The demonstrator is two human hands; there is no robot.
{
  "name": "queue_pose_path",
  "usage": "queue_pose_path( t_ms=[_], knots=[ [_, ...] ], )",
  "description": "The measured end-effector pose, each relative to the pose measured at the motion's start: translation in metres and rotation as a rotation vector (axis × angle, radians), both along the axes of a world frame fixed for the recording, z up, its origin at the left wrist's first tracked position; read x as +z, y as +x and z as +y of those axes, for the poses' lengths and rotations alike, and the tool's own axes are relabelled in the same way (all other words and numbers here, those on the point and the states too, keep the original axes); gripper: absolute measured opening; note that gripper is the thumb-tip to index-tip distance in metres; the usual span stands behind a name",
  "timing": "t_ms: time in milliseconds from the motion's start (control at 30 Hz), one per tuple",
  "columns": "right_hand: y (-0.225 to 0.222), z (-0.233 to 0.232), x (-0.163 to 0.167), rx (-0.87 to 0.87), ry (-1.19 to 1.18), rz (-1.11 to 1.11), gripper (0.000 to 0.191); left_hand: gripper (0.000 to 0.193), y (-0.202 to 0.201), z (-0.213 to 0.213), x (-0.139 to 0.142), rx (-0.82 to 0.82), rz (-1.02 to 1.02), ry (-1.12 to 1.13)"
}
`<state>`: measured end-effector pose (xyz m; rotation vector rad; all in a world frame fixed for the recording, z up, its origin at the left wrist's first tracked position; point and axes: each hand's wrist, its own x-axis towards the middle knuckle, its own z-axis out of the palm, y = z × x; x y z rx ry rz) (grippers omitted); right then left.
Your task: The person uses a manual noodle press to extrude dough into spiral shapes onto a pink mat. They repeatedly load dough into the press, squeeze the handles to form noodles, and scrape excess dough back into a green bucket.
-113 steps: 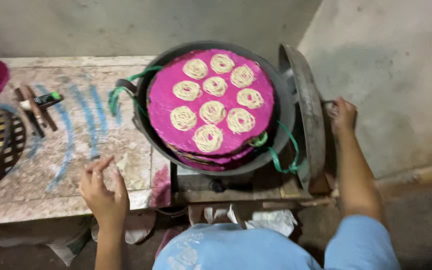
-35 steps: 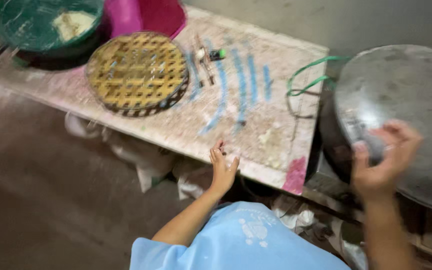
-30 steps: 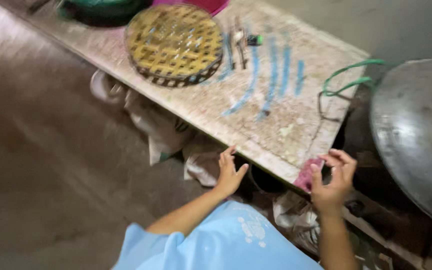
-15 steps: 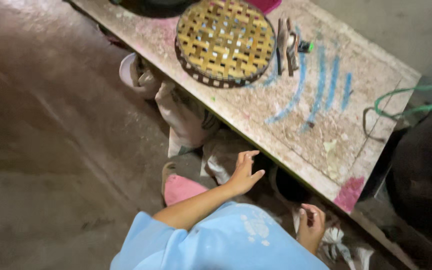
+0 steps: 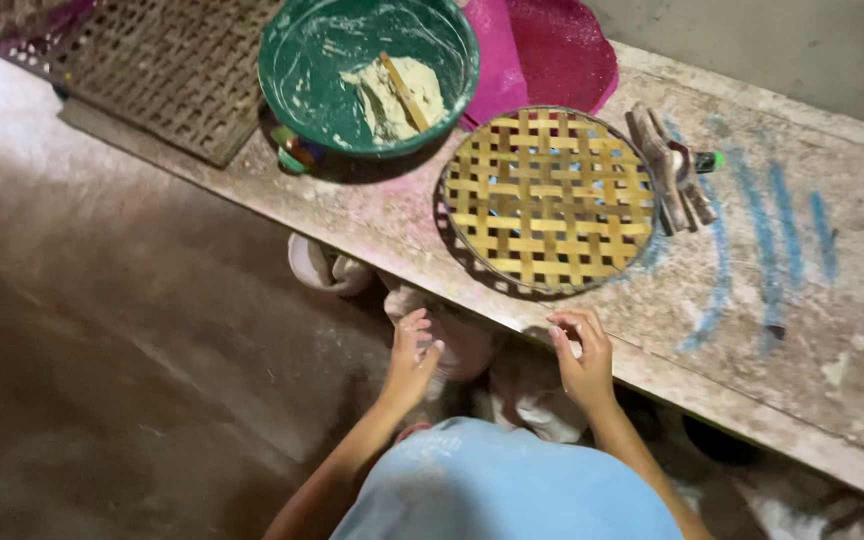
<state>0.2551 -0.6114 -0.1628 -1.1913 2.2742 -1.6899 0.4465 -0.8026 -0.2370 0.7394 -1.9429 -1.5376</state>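
Woven tray [image 5: 549, 198] hides the bench [image 5: 752, 330] beneath.

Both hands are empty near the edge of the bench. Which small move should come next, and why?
Probably the right hand should reach up to the rim of the round woven tray. It is the nearest thing; both hands are empty, and the left hand hangs below the bench.

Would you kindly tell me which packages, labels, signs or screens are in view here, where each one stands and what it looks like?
No package, label, sign or screen shows clearly.
Small green-capped item: on the bench, right of the wooden tool beside the round woven tray; too small to tell.
Blue strokes: curved painted marks on the bench top, not a sign.
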Motion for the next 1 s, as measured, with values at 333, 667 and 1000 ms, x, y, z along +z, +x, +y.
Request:
queue_pose_path(
  t_ms=[333,667,1000],
  knots=[
    [-0.071,-0.086,0.019,0.014,-0.053,-0.175,0.017,0.046,-0.031,-0.065,0.010,-0.054,0.120,0.213],
    [-0.200,-0.216,0.072,0.083,0.088,0.019,0.014,0.052,-0.113,-0.093,0.041,-0.028,0.125,0.250],
    [-0.271,-0.352,0.097,-0.228,0.641,0.288,0.027,0.052,-0.133,-0.211,0.066,-0.235,-0.039,0.081]
  ],
)
